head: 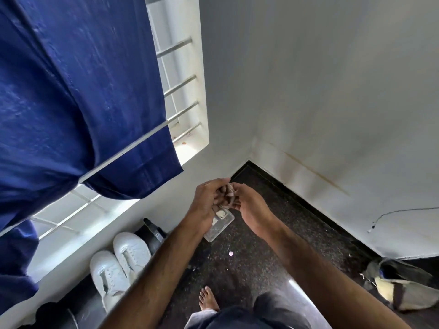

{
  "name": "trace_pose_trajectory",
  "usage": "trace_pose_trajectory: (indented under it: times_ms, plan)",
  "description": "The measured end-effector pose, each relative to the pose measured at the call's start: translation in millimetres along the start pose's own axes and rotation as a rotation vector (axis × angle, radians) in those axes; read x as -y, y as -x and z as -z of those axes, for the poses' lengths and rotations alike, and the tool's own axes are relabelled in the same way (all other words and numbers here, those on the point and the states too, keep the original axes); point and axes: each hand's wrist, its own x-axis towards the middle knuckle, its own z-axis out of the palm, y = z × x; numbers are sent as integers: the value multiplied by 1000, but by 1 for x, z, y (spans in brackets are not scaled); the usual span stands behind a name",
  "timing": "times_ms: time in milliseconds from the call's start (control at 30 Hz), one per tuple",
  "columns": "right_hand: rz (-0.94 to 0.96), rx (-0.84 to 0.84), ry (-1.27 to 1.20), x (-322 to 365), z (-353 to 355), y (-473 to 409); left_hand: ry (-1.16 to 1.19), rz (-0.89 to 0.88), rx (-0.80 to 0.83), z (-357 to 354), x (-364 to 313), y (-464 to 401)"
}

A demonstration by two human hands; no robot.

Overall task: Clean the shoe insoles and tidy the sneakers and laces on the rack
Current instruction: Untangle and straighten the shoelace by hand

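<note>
Both hands meet in front of me above the dark floor. My left hand (206,198) and my right hand (249,205) together grip a bunched, greyish-pink lace or cloth (227,195) between their fingers. Two white sneakers (120,264) without laces stand side by side on a dark rack (78,309) along the left wall, below the window. A clear plastic container (219,225) lies on the floor just under my hands. No insoles are visible.
A blue curtain (78,98) hangs over the barred window (180,96) at left. A dark bottle-like object (152,230) stands behind the sneakers. A grey and yellow bag (401,286) lies at right. My bare foot (208,299) rests on the speckled floor.
</note>
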Motion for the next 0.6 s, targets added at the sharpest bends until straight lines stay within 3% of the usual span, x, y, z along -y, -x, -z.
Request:
trace_pose_trajectory:
  times_ms: [200, 400, 600]
  plan:
    - [-198, 234, -42, 0, 49, -70, 73, 109, -74, -5, 9, -76]
    - [-360, 238, -30, -35, 120, -169, 283, 188, -262, -30, 43, -168]
    - [-487, 245, -49, -111, 155, -250, 212, 306, -379, -19, 121, -259]
